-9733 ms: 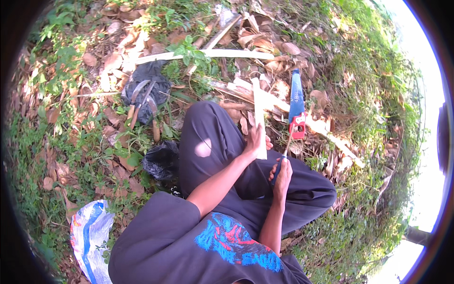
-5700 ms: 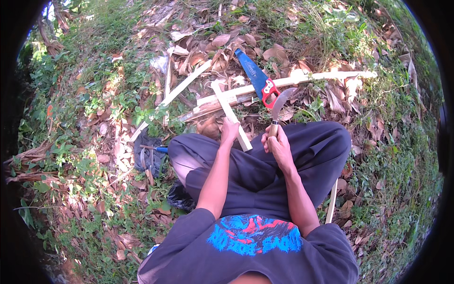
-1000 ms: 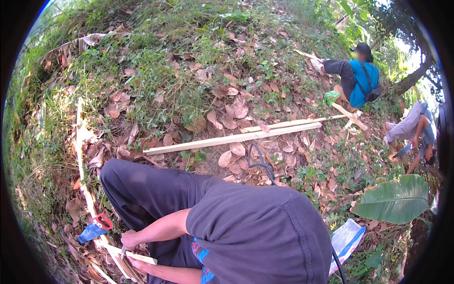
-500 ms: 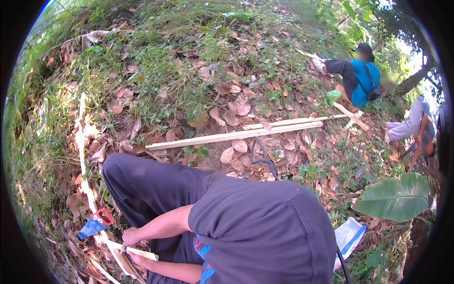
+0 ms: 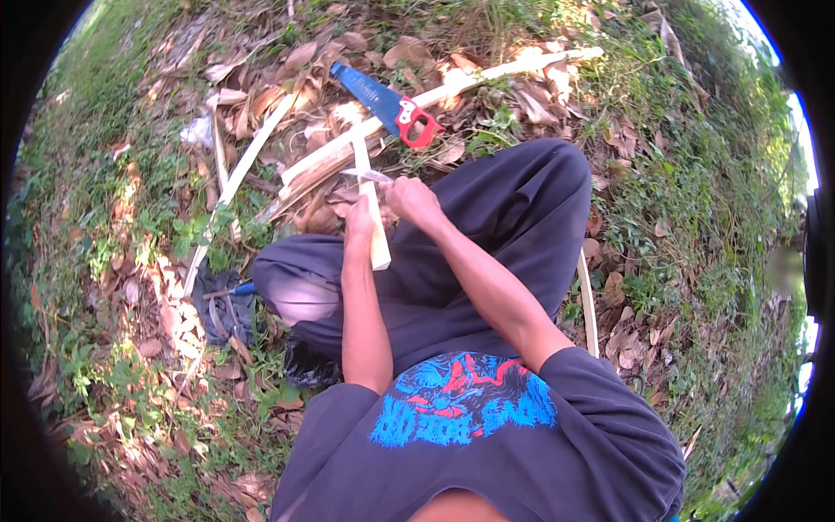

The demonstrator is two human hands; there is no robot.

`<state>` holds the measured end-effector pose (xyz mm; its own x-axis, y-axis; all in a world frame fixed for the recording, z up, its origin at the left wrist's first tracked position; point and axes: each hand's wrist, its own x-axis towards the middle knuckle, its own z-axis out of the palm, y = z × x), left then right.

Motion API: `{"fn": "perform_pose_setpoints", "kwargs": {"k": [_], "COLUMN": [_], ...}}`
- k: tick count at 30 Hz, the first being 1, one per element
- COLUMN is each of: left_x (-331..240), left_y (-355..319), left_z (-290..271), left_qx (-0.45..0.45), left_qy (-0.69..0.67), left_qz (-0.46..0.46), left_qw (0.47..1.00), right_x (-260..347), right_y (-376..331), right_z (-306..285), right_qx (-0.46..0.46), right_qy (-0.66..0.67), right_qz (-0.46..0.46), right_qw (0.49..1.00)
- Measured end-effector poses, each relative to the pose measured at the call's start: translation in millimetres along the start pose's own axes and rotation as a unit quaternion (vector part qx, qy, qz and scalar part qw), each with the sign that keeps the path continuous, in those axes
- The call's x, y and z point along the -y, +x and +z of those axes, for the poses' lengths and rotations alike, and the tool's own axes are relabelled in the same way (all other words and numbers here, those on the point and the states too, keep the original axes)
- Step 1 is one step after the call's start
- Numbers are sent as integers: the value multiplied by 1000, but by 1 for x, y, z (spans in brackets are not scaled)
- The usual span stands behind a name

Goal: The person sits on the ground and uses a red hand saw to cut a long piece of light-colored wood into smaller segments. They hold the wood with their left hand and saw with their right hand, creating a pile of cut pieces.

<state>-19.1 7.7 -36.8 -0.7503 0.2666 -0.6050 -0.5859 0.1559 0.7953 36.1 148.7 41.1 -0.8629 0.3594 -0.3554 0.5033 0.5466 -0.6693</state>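
My left hand (image 5: 358,223) is closed around a pale squared wooden stick (image 5: 377,233), which slants up over my lap. In my right hand (image 5: 412,201) is a small knife (image 5: 372,176), gripped by its handle, which the fingers hide. Its blade lies across the stick just above my left hand. The far end of the stick reaches a long split wooden pole (image 5: 329,157) on the ground. A handsaw (image 5: 378,100) with a blue blade and a red handle lies across that pole, beyond my hands.
A thin pale wood strip (image 5: 248,167) lies on the leaves at the left. Beside my leg are a dark bag (image 5: 217,315) and a tool with a blue handle (image 5: 241,289). Another pale strip (image 5: 588,304) lies right of my knee. Dry leaves and grass surround me.
My view has swung to the left and down, so my hands and the saw now appear near the middle. The other people have left the view. Both hands keep their hold.
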Motion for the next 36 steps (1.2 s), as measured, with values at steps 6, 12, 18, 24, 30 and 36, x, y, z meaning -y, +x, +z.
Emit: {"fn": "perform_pose_setpoints", "kwargs": {"k": [6,12,18,24,30,36], "left_x": [-8,-3,-5,-6,-17,-12], "left_y": [-17,-5,-10,-17,-28,-20], "left_z": [16,17,18,7,16,7], "left_qx": [25,9,1,43,34,89], "left_qy": [-92,-62,-50,-147,-180,-258], "left_qz": [-44,-28,-32,-72,-76,-75], "left_qw": [994,998,998,986,980,959], "right_x": [-18,-11,-3,-8,-18,-16], "right_y": [17,0,21,49,8,17], "right_z": [-5,-18,-7,-4,-27,-26], "right_qx": [2,63,31,23,146,151], "right_qy": [-1,1,4,5,58,53], "right_qz": [36,50,45,48,105,94], "right_qw": [999,997,998,999,982,983]}}
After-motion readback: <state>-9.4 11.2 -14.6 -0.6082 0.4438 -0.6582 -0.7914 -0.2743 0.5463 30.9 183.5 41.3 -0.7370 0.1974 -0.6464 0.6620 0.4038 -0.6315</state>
